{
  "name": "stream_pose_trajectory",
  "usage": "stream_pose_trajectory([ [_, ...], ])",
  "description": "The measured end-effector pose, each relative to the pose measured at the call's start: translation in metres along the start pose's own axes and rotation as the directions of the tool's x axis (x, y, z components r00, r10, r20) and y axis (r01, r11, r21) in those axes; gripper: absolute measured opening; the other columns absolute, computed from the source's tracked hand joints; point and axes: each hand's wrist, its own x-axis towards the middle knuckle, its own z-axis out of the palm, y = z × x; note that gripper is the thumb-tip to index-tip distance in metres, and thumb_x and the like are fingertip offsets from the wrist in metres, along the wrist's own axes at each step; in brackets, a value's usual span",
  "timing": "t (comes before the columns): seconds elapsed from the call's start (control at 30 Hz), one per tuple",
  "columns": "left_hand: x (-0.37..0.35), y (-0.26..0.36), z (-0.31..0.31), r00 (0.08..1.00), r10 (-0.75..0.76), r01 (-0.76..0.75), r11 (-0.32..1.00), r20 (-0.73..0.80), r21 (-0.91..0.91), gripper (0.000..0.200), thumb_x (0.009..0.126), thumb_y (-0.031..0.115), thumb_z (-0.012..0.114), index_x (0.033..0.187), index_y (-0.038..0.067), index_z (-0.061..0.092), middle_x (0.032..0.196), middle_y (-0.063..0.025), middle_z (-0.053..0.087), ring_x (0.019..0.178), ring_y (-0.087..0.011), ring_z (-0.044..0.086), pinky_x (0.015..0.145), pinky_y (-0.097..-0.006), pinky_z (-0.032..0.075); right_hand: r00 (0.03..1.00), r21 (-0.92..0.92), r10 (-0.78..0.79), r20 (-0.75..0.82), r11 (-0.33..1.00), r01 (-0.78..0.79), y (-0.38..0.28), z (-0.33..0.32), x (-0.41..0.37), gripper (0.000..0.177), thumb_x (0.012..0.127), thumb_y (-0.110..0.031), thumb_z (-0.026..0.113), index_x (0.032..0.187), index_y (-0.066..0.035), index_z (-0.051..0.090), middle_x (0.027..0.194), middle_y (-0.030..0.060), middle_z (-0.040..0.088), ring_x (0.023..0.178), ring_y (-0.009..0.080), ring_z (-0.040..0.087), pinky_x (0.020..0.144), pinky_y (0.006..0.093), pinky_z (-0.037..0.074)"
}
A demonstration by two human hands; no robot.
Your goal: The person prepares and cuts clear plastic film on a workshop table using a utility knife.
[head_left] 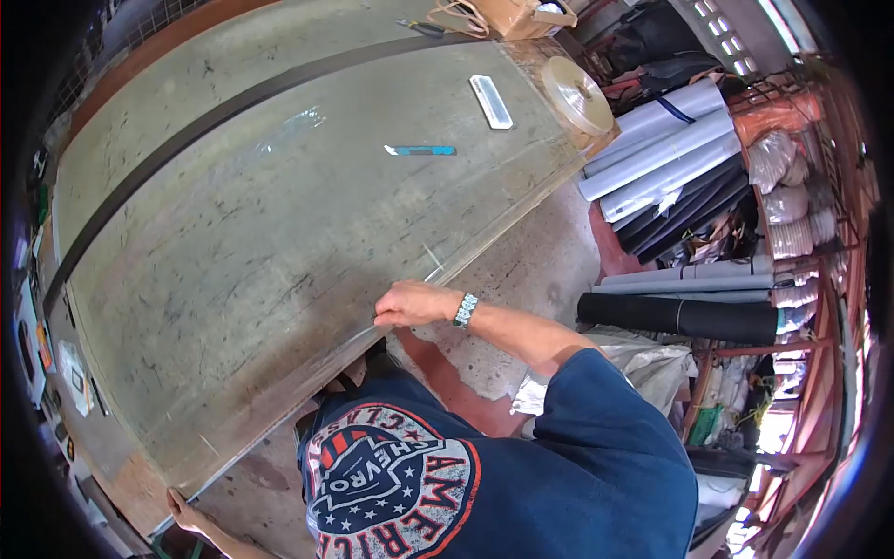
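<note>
My right hand is closed at the near edge of the large worktable, its fingertips pinched on a thin pale strip. The strip runs along the edge between my hands, and a short piece shows beyond my right hand. Down at the lower left corner, my left hand is curled at the same strip, with some of its fingers hidden. A patterned band circles my right wrist. Farther in on the tabletop lies a blue utility knife, its blade end pointing left.
A small clear-lidded case and a roll of clear plastic are at the table's far right. Pliers lie near a cardboard box. A dark strap crosses the tabletop. Material rolls lean at right.
</note>
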Motion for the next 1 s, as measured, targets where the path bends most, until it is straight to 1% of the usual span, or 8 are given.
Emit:
stream_pose_trajectory([
  [0.13, 0.027, -0.016, -0.014, 0.999, -0.024, 0.031, 0.979, -0.035, 0.203, 0.033, 0.098, 0.029, 0.077, 0.115, 0.001, 0.08, 0.113, -0.0049, 0.077, 0.101, -0.0167, 0.067, 0.097, -0.0307, 0.05, 0.999, 0.017, -0.045, 0.026, 0.999, 0.044, -0.013, 0.001, 0.01, 0.033, 0.099, -0.035, 0.066, 0.086, -0.005, 0.072, 0.078, 0.0172, 0.072, 0.08, 0.0387, 0.071, 0.073, 0.0504, 0.053],
  [0.27, 0.044, -0.038, -0.026, 0.997, -0.069, 0.07, 0.994, 0.017, -0.083, 0.032, 0.099, 0.028, 0.076, 0.117, 0.002, 0.077, 0.109, -0.0082, 0.077, 0.098, -0.0172, 0.067, 0.091, -0.0316, 0.053, 0.997, 0.022, -0.074, 0.034, 0.997, 0.073, -0.027, 0.016, 0.022, 0.033, 0.097, -0.034, 0.066, 0.083, -0.004, 0.071, 0.075, 0.0167, 0.071, 0.079, 0.039, 0.071, 0.072, 0.051, 0.053],
  [0.3, 0.027, -0.001, -0.016, 0.992, -0.072, 0.076, 0.997, -0.104, 0.033, 0.039, 0.091, 0.028, 0.084, 0.103, -0.007, 0.075, 0.099, -0.0174, 0.077, 0.081, -0.0285, 0.072, 0.068, -0.0432, 0.06, 0.997, 0.01, -0.07, 0.031, 0.997, 0.07, -0.032, 0.017, 0.023, 0.034, 0.097, -0.033, 0.066, 0.082, -0.004, 0.071, 0.075, 0.0167, 0.071, 0.079, 0.0389, 0.071, 0.072, 0.051, 0.053],
  [0.47, 0.04, -0.016, -0.032, 0.981, 0.012, 0.001, 0.998, 0.194, -0.069, 0.028, 0.103, 0.019, 0.064, 0.118, -0.004, 0.072, 0.102, -0.0113, 0.076, 0.093, -0.0215, 0.071, 0.084, -0.033, 0.057, 0.988, 0.101, -0.127, 0.087, 0.988, 0.118, -0.028, 0.015, 0.035, 0.035, 0.099, -0.037, 0.066, 0.089, -0.004, 0.072, 0.082, 0.016, 0.072, 0.074, 0.0326, 0.069, 0.067, 0.0455, 0.052],
  [0.6, -0.038, 0.074, -0.018, 0.995, 0.069, -0.074, 0.996, 0.074, 0.057, 0.032, 0.098, 0.019, 0.066, 0.117, -0.004, 0.073, 0.108, -0.0145, 0.077, 0.101, -0.0229, 0.073, 0.092, -0.033, 0.057, 0.952, 0.174, -0.139, 0.272, 0.98, 0.093, -0.065, 0.035, 0.068, 0.034, 0.096, -0.038, 0.072, 0.092, -0.005, 0.073, 0.077, 0.0128, 0.069, 0.069, 0.0242, 0.065, 0.064, 0.0412, 0.051],
  [0.63, -0.026, 0.037, -0.016, 1.0, -0.024, 0.027, 0.957, 0.014, -0.288, 0.028, 0.097, 0.02, 0.067, 0.113, -0.001, 0.076, 0.106, -0.0131, 0.078, 0.098, -0.0208, 0.073, 0.088, -0.0336, 0.057, 0.973, 0.158, -0.15, 0.178, 0.98, 0.122, -0.083, 0.039, 0.075, 0.031, 0.095, -0.036, 0.075, 0.093, -0.004, 0.073, 0.078, 0.012, 0.07, 0.069, 0.0212, 0.065, 0.063, 0.0386, 0.051],
  [0.7, -0.053, 0.09, -0.006, 0.989, 0.042, -0.015, 0.983, -0.144, 0.181, 0.033, 0.087, 0.02, 0.083, 0.113, 0.001, 0.075, 0.099, -0.0092, 0.078, 0.093, -0.0174, 0.072, 0.085, -0.0305, 0.056, 0.966, 0.243, -0.075, 0.247, 0.97, 0.013, -0.134, 0.045, 0.097, 0.022, 0.092, -0.024, 0.079, 0.094, -0.003, 0.073, 0.076, 0.0073, 0.071, 0.067, 0.0142, 0.063, 0.063, 0.0332, 0.05],
  [1.0, -0.068, 0.074, 0.021, 0.98, 0.068, -0.111, 0.968, -0.189, -0.226, 0.029, 0.088, 0.014, 0.082, 0.113, 0.003, 0.073, 0.092, -0.0014, 0.073, 0.085, -0.0094, 0.066, 0.08, -0.027, 0.052, 0.926, 0.289, 0.113, 0.361, 0.93, -0.227, -0.152, 0.075, 0.115, 0.014, 0.101, -0.012, 0.069, 0.097, 0.001, 0.068, 0.079, 0.0018, 0.07, 0.066, 0.0082, 0.062, 0.06, 0.0252, 0.049],
])
